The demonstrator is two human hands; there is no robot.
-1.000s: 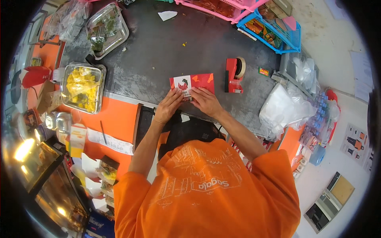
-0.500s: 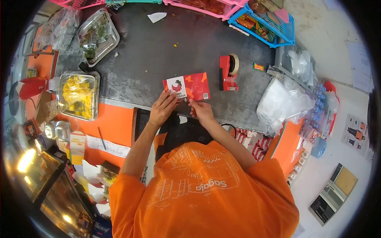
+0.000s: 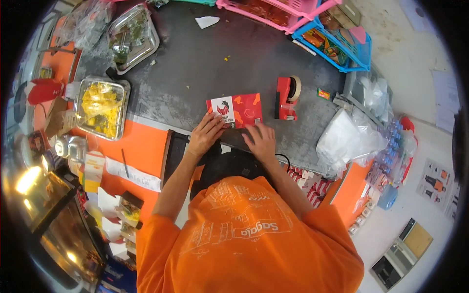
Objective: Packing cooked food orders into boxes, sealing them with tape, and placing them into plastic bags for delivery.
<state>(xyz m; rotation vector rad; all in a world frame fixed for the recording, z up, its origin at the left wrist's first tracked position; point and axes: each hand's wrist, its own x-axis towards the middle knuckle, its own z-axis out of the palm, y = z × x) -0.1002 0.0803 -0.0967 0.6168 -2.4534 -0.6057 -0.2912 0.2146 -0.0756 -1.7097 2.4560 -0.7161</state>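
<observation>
Currently, in the head view, the pack [image 3: 246, 105], red with a white panel, lies on the dark counter [image 3: 181, 58] near its front edge, straight ahead of the person in the orange shirt [image 3: 244, 234]. The left hand [image 3: 205, 134] lays its fingers, close together, over the pack's near left corner; its thumb is hidden, so whether it pinches cannot be told. The right hand [image 3: 262, 141] is at the near right edge — fingers bent and loosely spread, gripping nothing, though contact with the pack is unclear. Just beyond, to the right, stands a red tape dispenser [image 3: 283, 110], and farther right are a small packet [image 3: 323, 94] and white plastic bags [image 3: 342, 136]. Well to the left sits a clear tray [image 3: 126, 105] of yellow food [image 3: 100, 102] — another tray [image 3: 155, 41], with green contents, lies beyond it.
</observation>
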